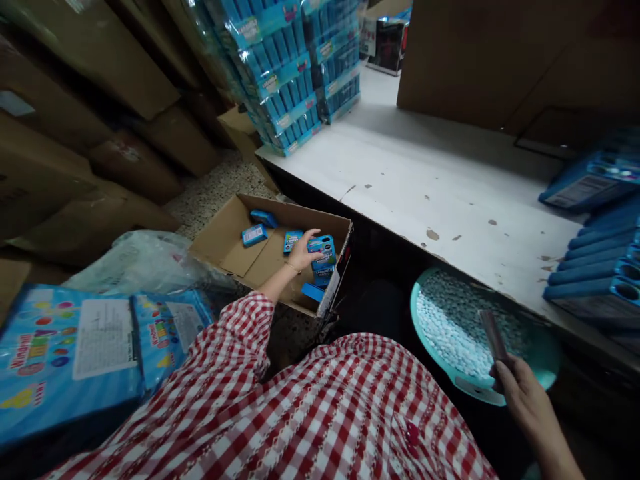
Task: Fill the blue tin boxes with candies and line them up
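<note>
My left hand (301,256) reaches into a low cardboard box (207,248), its fingers closed on a small blue candy box (324,249). Close around it lie other small blue boxes (253,235), scattered on the cardboard bottom. On the right, my right hand (520,390) grips a narrow, dark, flat-sided tool (493,337) whose exact kind I cannot make out. The tool's tip is above a turquoise basin (416,308) holding many small white and pale blue pellets (453,333).
A scuffed white table (385,173) carries wrapped stacks of blue boxes (280,80) at its far left end. More blue boxes (595,280) are piled at its right. Large blue printed packs (70,353) lie at my left, with brown cartons (90,67) behind.
</note>
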A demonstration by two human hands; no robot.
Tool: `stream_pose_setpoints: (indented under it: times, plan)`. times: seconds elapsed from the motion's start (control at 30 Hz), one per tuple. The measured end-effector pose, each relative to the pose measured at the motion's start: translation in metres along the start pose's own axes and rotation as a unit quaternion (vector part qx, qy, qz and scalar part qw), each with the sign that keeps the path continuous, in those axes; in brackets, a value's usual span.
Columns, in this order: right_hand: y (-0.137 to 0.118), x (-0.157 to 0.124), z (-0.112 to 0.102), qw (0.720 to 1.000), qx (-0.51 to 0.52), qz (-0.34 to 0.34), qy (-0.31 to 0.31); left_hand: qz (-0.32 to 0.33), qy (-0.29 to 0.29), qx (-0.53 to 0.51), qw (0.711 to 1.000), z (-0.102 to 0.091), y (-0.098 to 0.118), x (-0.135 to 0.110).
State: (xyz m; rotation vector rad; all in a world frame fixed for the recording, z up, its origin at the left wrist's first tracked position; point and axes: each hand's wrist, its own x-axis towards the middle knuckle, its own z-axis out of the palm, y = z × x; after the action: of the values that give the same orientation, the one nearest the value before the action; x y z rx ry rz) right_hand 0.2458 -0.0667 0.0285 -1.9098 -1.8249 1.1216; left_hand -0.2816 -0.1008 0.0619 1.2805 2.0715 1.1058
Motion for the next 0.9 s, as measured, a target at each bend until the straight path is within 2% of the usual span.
stream_pose_setpoints:
  times: [0.07, 0.1, 0.13, 0.2, 0.3, 0.37, 0.4, 0.47, 0.53, 0.63, 0.77, 0.83, 0.9]
  plan:
    - [0.023, 0.003, 0.002, 0.999, -0.032, -0.008, -0.001, 0.019, 0.066, -0.052, 0.996, -0.011, 0.032, -0.012]
    - [0.032, 0.004, 0.002, 0.999, -0.049, -0.021, -0.003, 0.022, 0.073, -0.079, 0.994, -0.013, 0.048, -0.019]
    - [0.039, 0.006, 0.003, 0.997, -0.065, -0.037, -0.006, 0.021, 0.056, -0.106, 0.993, -0.011, 0.064, -0.026]
    - [0.048, 0.010, 0.003, 0.993, -0.097, -0.067, -0.008, 0.010, -0.029, -0.155, 0.987, 0.006, 0.090, -0.041]
    - [0.051, 0.013, -0.003, 0.984, -0.168, -0.054, 0.001, 0.013, -0.169, -0.152, 0.974, 0.054, 0.112, -0.065]
    - [0.051, 0.010, -0.011, 0.976, -0.216, -0.027, 0.018, 0.054, -0.249, -0.041, 0.966, 0.089, 0.117, -0.083]
    - [0.051, 0.007, -0.016, 0.972, -0.232, -0.018, 0.026, 0.086, -0.298, 0.032, 0.950, 0.104, 0.118, -0.091]
    - [0.049, -0.002, -0.026, 0.968, -0.250, -0.014, 0.034, 0.153, -0.404, 0.149, 0.890, 0.124, 0.117, -0.104]
    - [0.046, -0.010, -0.035, 0.963, -0.268, -0.005, 0.029, 0.197, -0.507, 0.172, 0.821, 0.133, 0.116, -0.105]
    - [0.039, -0.017, -0.043, 0.953, -0.302, 0.021, 0.003, 0.187, -0.612, 0.108, 0.761, 0.140, 0.115, -0.087]
    - [0.032, -0.016, -0.051, 0.935, -0.349, 0.050, -0.034, 0.133, -0.699, 0.043, 0.701, 0.146, 0.115, -0.057]
    - [0.028, -0.011, -0.050, 0.927, -0.368, 0.058, -0.045, 0.125, -0.706, 0.020, 0.697, 0.146, 0.112, -0.052]
    - [0.020, -0.002, -0.040, 0.923, -0.377, 0.067, -0.047, 0.119, -0.694, 0.021, 0.710, 0.142, 0.109, -0.053]
